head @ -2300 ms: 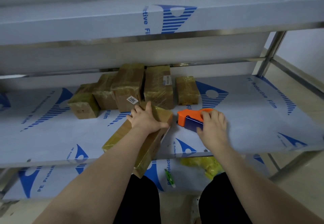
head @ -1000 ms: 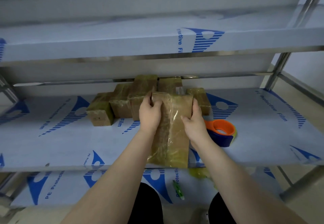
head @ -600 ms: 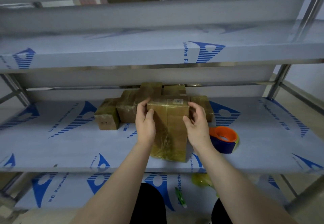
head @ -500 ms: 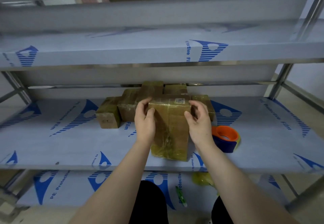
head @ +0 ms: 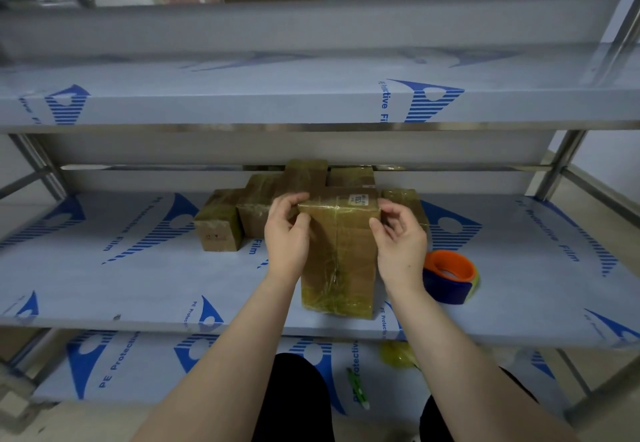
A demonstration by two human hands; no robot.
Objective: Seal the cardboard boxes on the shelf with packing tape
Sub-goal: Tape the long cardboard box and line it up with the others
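Fingers [head: 295, 200] of the left hand [head: 287, 233] curl over the top left corner of a tape-wrapped cardboard box [head: 337, 258], with the thumb on its front face. The right hand [head: 401, 244] grips the box's top right corner the same way. The box stands upright on the shelf [head: 104, 285]. Behind the box sit more wrapped boxes [head: 258, 199]. Just right of it lies an orange-and-blue tape dispenser [head: 448, 277].
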